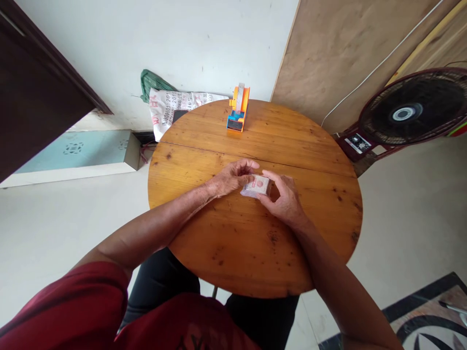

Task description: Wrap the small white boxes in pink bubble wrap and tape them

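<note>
Near the middle of the round wooden table (226, 243) is a small flat white pack (260, 184) with red print, inside clear plastic wrap that sticks out at its lower left. My right hand (286, 198) grips the pack's right end, with the index finger at the far corner and the thumb at the near edge. On the other side, my left hand (233, 177) has its thumb on the pack's left end and its fingers curled above the far side. The underside of the pack is hidden.
An orange and blue tape dispenser (238, 109) with a roll of clear tape stands at the table's far edge. Behind it, a printed white sack (164, 109) leans by the wall. A large fan (404, 114) stands right of the table; a pale blue box-like ledge (73, 150) lies left.
</note>
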The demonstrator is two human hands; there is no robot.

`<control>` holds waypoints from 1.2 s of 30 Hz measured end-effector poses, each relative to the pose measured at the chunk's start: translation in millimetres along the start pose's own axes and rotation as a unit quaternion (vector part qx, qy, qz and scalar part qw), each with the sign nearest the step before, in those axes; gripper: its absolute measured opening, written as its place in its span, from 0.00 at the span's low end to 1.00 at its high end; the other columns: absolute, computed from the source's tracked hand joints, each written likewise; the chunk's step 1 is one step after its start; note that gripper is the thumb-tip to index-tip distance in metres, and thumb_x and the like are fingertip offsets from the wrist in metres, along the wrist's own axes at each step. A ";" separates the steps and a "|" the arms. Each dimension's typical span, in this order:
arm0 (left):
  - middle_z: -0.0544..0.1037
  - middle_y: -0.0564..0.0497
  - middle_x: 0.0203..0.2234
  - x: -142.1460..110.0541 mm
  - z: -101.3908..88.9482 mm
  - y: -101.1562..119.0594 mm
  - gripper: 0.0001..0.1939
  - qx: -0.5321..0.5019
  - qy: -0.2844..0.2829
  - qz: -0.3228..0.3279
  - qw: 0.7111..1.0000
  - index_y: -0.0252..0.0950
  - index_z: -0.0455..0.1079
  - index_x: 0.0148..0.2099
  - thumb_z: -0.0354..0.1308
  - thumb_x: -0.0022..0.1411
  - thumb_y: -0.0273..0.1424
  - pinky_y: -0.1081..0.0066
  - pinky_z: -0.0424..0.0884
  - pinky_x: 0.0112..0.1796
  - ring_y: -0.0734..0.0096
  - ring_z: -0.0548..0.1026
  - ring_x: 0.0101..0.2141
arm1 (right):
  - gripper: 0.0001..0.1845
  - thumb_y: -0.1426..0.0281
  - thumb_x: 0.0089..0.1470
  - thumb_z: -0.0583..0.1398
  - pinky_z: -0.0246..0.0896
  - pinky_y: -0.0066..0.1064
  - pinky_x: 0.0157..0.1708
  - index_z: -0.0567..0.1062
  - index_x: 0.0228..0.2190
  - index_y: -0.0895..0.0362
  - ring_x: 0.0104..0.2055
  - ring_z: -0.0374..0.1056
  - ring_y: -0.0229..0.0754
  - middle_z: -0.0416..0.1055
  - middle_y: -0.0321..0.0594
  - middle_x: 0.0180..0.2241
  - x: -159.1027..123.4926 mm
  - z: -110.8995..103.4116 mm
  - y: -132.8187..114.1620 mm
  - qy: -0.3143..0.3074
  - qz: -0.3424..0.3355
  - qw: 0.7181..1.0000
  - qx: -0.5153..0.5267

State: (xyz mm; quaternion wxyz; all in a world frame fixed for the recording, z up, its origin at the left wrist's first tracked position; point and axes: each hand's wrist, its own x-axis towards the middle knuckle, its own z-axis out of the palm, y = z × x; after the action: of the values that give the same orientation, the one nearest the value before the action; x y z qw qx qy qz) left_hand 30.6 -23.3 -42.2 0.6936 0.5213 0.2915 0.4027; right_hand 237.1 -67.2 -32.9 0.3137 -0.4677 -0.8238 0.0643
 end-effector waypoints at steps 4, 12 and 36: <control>0.76 0.52 0.36 0.4 -0.6 -1.5 0.26 -0.023 0.014 0.017 0.999 0.35 0.70 0.50 0.73 0.52 0.37 0.72 0.70 0.35 0.74 0.75 0.33 | 0.38 0.61 0.49 0.67 0.63 0.55 0.56 0.65 0.60 0.50 0.57 0.70 0.59 0.73 0.48 0.57 -0.2 -5.5 0.6 -0.029 0.005 0.999 0.032; 0.78 0.49 0.40 0.9 -5.7 1.3 0.23 -0.014 0.082 0.053 0.995 0.34 0.74 0.45 0.75 0.49 0.36 0.69 0.70 0.45 0.71 0.75 0.40 | 0.44 0.59 0.49 0.69 0.60 0.55 0.60 0.61 0.63 0.49 0.60 0.68 0.58 0.69 0.50 0.61 0.7 -20.2 1.7 -0.045 0.044 0.993 0.096; 0.77 0.50 0.38 3.1 -5.5 -0.6 0.26 -0.016 -0.005 0.017 1.000 0.35 0.70 0.52 0.73 0.52 0.34 0.71 0.71 0.37 0.73 0.76 0.35 | 0.33 0.57 0.54 0.65 0.57 0.54 0.63 0.66 0.59 0.49 0.66 0.61 0.58 0.64 0.49 0.64 -0.6 -18.2 -6.6 -0.032 -0.006 0.994 0.107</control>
State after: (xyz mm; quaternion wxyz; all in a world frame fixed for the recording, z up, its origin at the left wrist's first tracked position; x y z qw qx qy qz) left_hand 27.8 -18.0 -44.3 0.6962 0.5169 0.2727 0.4168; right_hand 243.0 -74.7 -16.0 0.3355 -0.4242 -0.8247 0.1653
